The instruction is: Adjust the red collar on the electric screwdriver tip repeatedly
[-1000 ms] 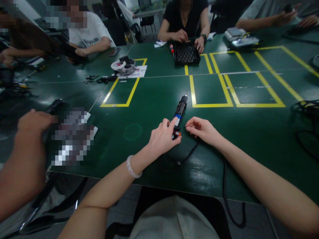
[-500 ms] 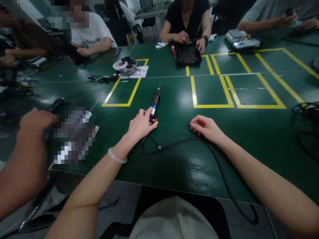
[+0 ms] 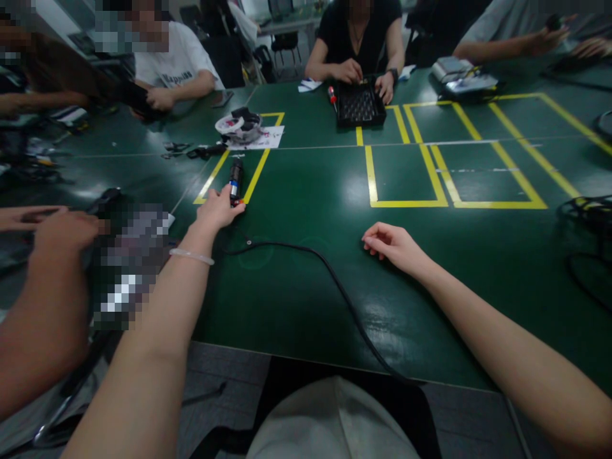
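Note:
My left hand [image 3: 216, 208] is closed around the rear end of a black electric screwdriver [image 3: 236, 173], far forward on the left. The tool points away from me and lies within a yellow tape outline [image 3: 259, 174] on the green table [image 3: 291, 306]. A black cable [image 3: 329, 271] trails from the screwdriver's back across the table and over the front edge. My right hand [image 3: 389, 243] rests on the table to the right, fingers loosely curled together. I see nothing in it, though the inside of the palm is partly hidden.
Beyond the outline lie a roll of tape [image 3: 233, 127] and a paper [image 3: 271, 137]. A person opposite handles a black tray [image 3: 361, 108], with a red screwdriver [image 3: 332, 95] beside it. At left, a neighbour's arm [image 3: 60, 268] reaches in. Coiled cables [image 3: 593, 213] lie at right.
My left hand has carried the electric screwdriver left and forward into the left tape outline. Its cable has dragged left behind it. My right hand has stayed in place.

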Motion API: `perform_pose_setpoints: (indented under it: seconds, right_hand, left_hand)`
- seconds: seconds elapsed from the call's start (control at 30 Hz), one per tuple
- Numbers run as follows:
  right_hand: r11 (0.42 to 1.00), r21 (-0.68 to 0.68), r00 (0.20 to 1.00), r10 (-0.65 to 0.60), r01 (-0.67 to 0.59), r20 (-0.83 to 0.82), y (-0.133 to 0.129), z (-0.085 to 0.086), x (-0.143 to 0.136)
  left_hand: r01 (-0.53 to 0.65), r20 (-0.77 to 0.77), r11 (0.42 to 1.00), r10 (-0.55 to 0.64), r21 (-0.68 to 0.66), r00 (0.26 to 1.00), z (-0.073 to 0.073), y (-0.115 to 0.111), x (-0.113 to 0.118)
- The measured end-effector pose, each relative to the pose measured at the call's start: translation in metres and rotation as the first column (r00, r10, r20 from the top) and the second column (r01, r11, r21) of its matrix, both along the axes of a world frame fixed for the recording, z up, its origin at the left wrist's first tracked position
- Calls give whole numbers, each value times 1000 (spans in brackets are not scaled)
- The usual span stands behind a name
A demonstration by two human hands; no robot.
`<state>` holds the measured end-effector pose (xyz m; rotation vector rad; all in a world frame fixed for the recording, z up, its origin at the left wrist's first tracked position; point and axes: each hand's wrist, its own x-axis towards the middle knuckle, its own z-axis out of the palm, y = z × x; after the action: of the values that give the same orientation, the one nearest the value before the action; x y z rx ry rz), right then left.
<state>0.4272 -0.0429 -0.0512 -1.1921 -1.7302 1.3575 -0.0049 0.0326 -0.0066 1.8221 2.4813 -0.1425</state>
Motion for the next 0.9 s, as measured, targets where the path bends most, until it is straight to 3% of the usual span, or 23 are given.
perform_pose_setpoints:
  seconds: [0.17,0.4,0.63,0.9]
  right_hand:
    - [1000,-7,1000,8,-8,8,-1,2,-1]
    - [1000,-6,999,27,-27,17,1,2,-1]
    - [999,-13,999,33,-33,15,0,2,-2]
    - [999,21,999,41,-41,36,-1,2,-3]
  left_hand:
    - [-29,-10,999,29,25,1000,-3,10,-12]
    - [-21,-118,990,38,143,992,-18,9,-4]
    - [-51,-71,972,68,228,995,-20,3,-1]
    - [-61,-45,958,77,280,996,-24,-13,24]
